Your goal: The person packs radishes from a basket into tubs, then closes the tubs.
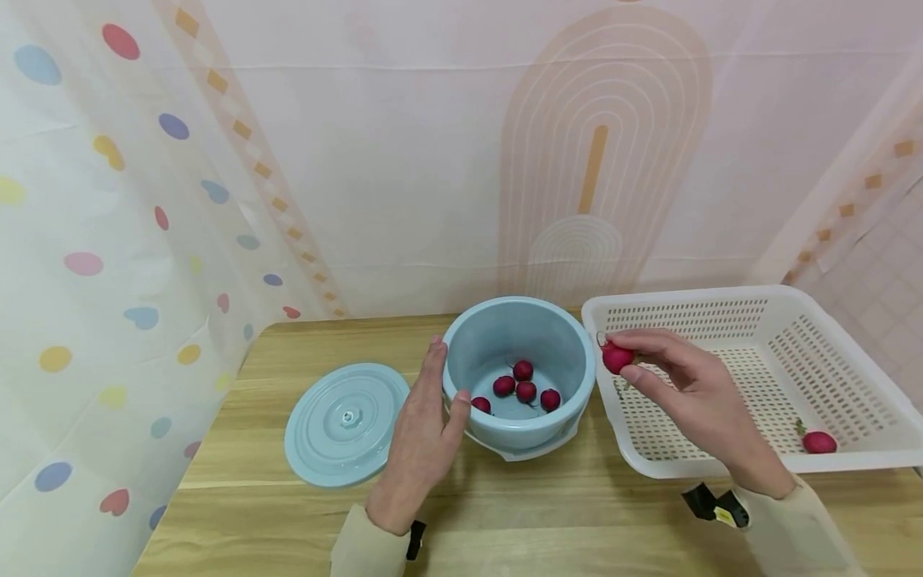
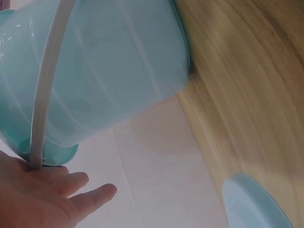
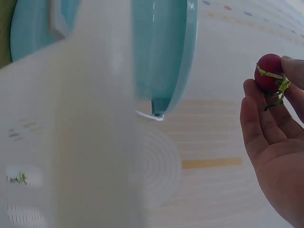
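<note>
A light blue bucket stands on the wooden table with several red radishes lying at its bottom. My left hand rests against the bucket's left rim, its fingers fairly straight. In the left wrist view, those fingers touch the rim near the pale handle. Above the left edge of the white basket, my right hand pinches one radish between thumb and fingertips. Green stem bits on that radish show in the right wrist view. Another radish lies in the basket's near right corner.
A round light blue lid with a small central knob lies flat on the table, left of the bucket. Behind the table hangs a patterned curtain. The basket stands close to the bucket's right side.
</note>
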`<move>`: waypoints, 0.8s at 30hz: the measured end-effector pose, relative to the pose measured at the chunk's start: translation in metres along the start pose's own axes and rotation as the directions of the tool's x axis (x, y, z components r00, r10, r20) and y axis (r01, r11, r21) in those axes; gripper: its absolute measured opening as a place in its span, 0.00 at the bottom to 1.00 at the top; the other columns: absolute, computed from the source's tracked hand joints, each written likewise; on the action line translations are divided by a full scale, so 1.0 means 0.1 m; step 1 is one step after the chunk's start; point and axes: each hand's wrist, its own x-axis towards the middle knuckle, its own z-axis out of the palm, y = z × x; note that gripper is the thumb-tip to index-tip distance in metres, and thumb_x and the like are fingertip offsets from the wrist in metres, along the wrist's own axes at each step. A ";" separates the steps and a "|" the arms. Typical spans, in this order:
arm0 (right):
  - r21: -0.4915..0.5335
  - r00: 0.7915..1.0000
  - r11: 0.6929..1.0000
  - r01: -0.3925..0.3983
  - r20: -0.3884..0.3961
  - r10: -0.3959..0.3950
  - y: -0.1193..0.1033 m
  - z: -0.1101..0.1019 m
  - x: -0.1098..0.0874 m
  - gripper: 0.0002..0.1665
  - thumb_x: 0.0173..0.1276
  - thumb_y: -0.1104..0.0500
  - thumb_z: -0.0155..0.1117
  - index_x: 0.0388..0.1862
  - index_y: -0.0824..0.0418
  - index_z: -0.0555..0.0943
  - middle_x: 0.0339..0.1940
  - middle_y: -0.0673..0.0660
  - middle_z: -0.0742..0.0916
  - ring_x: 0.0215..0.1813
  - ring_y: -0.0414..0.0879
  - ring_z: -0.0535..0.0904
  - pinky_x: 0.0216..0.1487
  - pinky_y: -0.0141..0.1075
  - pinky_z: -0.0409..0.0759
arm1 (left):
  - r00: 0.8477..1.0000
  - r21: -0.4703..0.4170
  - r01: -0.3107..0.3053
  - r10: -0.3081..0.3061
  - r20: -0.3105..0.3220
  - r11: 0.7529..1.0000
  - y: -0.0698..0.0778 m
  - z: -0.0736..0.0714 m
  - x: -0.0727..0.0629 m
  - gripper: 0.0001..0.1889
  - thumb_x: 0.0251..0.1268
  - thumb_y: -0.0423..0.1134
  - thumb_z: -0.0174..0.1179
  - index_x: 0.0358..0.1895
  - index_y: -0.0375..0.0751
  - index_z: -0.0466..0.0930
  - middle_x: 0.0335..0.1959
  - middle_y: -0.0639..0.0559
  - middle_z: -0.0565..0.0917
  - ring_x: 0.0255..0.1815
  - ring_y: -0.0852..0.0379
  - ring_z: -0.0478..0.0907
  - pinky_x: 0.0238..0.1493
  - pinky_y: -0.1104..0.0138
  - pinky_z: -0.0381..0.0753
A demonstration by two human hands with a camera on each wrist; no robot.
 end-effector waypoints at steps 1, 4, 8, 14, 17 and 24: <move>-0.016 1.000 1.000 -0.006 0.003 0.006 0.00 0.02 0.01 0.25 0.63 0.83 0.65 0.59 0.71 0.83 0.59 0.60 0.86 0.62 0.43 0.82 0.62 0.30 0.79 | 1.000 0.001 0.000 0.000 0.000 1.000 0.00 0.00 0.00 0.37 0.79 0.49 0.50 0.84 0.40 0.52 0.85 0.49 0.54 0.83 0.48 0.56 0.76 0.48 0.63; -0.051 1.000 0.998 -0.024 0.009 0.024 0.01 0.09 0.04 0.26 0.63 0.82 0.66 0.59 0.67 0.84 0.58 0.60 0.86 0.61 0.43 0.82 0.62 0.30 0.79 | 1.000 0.000 0.000 0.000 -0.002 1.000 0.00 0.00 0.00 0.36 0.79 0.48 0.50 0.84 0.40 0.52 0.84 0.49 0.54 0.82 0.48 0.56 0.76 0.49 0.64; -0.069 0.999 0.997 -0.039 0.021 0.040 0.02 0.18 0.07 0.27 0.63 0.80 0.67 0.59 0.65 0.84 0.59 0.59 0.86 0.62 0.42 0.81 0.62 0.31 0.79 | 1.000 0.001 -0.003 0.003 -0.006 1.000 0.00 0.00 0.00 0.36 0.78 0.48 0.51 0.83 0.40 0.53 0.84 0.47 0.55 0.82 0.47 0.57 0.75 0.48 0.64; -0.141 0.999 0.989 -0.032 0.039 0.038 0.06 0.29 0.10 0.26 0.64 0.75 0.70 0.59 0.59 0.86 0.60 0.52 0.87 0.63 0.40 0.81 0.62 0.30 0.79 | 1.000 -0.004 -0.004 0.004 -0.008 1.000 0.00 0.01 0.00 0.37 0.77 0.46 0.53 0.84 0.40 0.52 0.84 0.47 0.55 0.82 0.46 0.57 0.75 0.47 0.64; -0.172 0.998 0.985 -0.017 0.052 0.027 0.06 0.35 0.12 0.26 0.63 0.75 0.71 0.60 0.58 0.86 0.59 0.51 0.87 0.63 0.40 0.81 0.62 0.30 0.79 | 1.000 -0.009 -0.001 0.001 -0.008 1.000 0.00 0.01 0.00 0.38 0.77 0.46 0.54 0.84 0.41 0.52 0.84 0.47 0.55 0.82 0.46 0.57 0.74 0.47 0.65; -0.223 0.996 0.975 0.022 0.087 -0.003 0.07 0.48 0.18 0.27 0.63 0.73 0.73 0.59 0.57 0.86 0.58 0.51 0.88 0.62 0.44 0.83 0.65 0.27 0.76 | 1.000 -0.008 0.000 0.000 -0.005 1.000 0.01 0.01 0.00 0.37 0.78 0.48 0.52 0.84 0.40 0.52 0.84 0.47 0.54 0.82 0.46 0.57 0.75 0.47 0.64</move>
